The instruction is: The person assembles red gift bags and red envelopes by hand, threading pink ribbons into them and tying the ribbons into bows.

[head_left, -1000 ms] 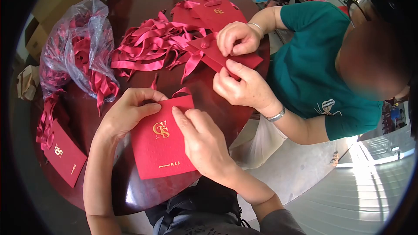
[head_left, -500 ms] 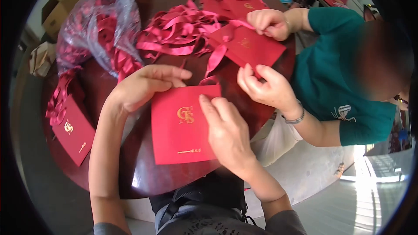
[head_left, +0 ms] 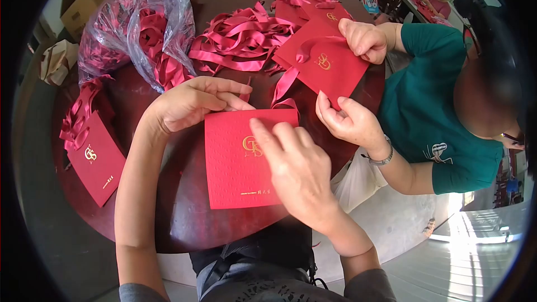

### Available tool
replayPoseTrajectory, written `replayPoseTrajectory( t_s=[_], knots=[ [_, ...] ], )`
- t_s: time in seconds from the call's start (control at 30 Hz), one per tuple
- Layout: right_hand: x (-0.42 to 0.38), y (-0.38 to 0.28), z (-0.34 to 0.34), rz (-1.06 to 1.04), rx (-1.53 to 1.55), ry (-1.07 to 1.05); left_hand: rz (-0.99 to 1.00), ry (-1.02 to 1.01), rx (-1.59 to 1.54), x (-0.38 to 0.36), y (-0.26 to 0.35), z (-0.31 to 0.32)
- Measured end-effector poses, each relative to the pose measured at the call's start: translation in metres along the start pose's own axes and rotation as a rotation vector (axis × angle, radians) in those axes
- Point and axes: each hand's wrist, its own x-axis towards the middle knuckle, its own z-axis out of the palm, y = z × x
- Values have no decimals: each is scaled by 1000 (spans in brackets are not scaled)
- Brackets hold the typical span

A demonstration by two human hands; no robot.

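A red paper bag [head_left: 226, 173] with gold lettering lies upright in front of me over the table. My right hand [head_left: 302, 170] is closed on its right side, the index finger stretched over the gold logo and the thumb hidden. At the bag's top edge is my left hand [head_left: 198, 103], palm towards me, its fingers apart and partly stretched. A bit of red ribbon shows by those fingertips. Another ribbon [head_left: 285, 85] loops up from the bag's top right corner.
A co-worker in a green shirt [head_left: 414, 95] holds another red bag [head_left: 330, 70] with both hands. A ribbon heap [head_left: 240, 39], a clear plastic sack [head_left: 131, 28] and a finished-looking red bag [head_left: 98, 162] lie on the round table [head_left: 184, 212]. Cardboard boxes [head_left: 78, 8] stand at far left.
My right hand and the bag have shifted slightly right, and the bag's front faces me more squarely. My left fingers have spread a little. The co-worker's bag has turned to show its logo.
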Motion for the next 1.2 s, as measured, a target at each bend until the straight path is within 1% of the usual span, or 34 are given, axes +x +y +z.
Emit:
replayPoseTrajectory(
  t_s=[0.07,0.2,0.3,0.37,0.57,0.67,0.77,0.8,0.83,0.9,0.93,1.0,1.07,1.2],
  knots=[
    [2,-7,4,-63,4,-30,19,-20,-1,1,-1,-1],
    [7,-15,9,-105,-4,-30,7,-14,-21,1,0,-1],
    [9,-19,12,-102,1,-31,21,-57,-48,1,0,-2],
    [10,-20,12,-103,-16,-40,-1,-1,-35,0,1,1],
    [6,-13,5,-85,95,-32,14,-25,-59,1,-1,-5],
    [-3,-2,-2,117,345,161,6,-22,-66,0,1,-3],
    [-16,16,5,239,508,325,46,-31,-20,1,-2,-4],
    [-21,18,3,304,551,291,27,6,10,2,0,2],
    [-27,18,3,384,640,201,22,10,26,1,1,4],
    [-33,21,12,368,717,176,31,23,105,2,0,3],
    [-34,21,16,355,736,212,35,13,114,2,1,6],
    [-35,22,16,358,749,218,33,72,130,0,1,11],
    [-35,22,16,358,784,228,18,82,120,0,2,14],
    [-37,22,18,332,742,246,-7,108,102,1,2,17]
  ],
)
